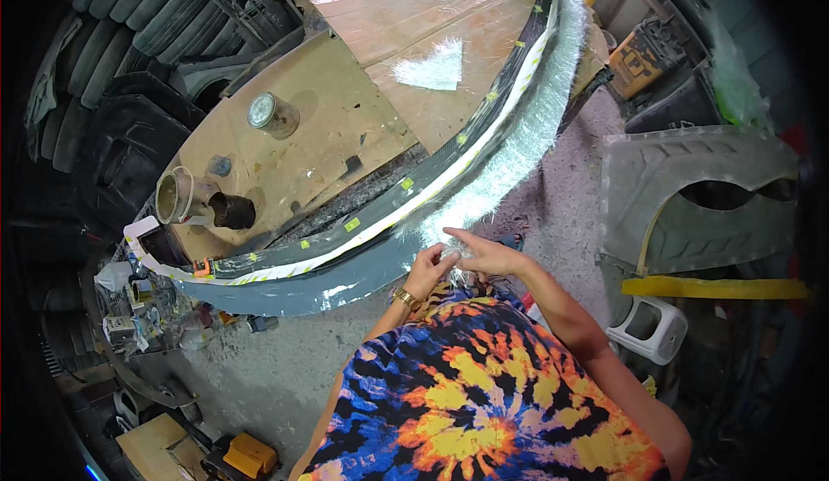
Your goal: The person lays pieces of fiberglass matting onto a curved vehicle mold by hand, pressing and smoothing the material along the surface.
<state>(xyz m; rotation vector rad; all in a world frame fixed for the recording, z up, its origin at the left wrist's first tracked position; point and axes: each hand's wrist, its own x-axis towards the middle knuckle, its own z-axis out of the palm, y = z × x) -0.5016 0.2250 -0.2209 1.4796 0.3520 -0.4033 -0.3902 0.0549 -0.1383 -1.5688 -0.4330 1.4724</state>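
Observation:
A long curved moulding (337, 256), dark with a white band and yellow-green tape marks, sweeps from the left to the far right. White glass fibre mat (527, 157) covers its outer face on the right, with frayed edges. The mat's near end lies at my hands, in front of my body. My left hand (426, 274), with a gold watch at the wrist, is closed on this end; its fingertips are partly hidden. Beside it, my right hand (490, 256) touches the mat with the index finger stretched out and the thumb apart.
Behind the moulding, a cardboard-covered table (345, 92) holds a tin (269, 114), a bucket (177, 198) and a loose mat scrap (436, 66). At right stand a grey moulded panel (691, 196), a yellow bar (717, 287) and a white stool (649, 330). Clutter lies at left.

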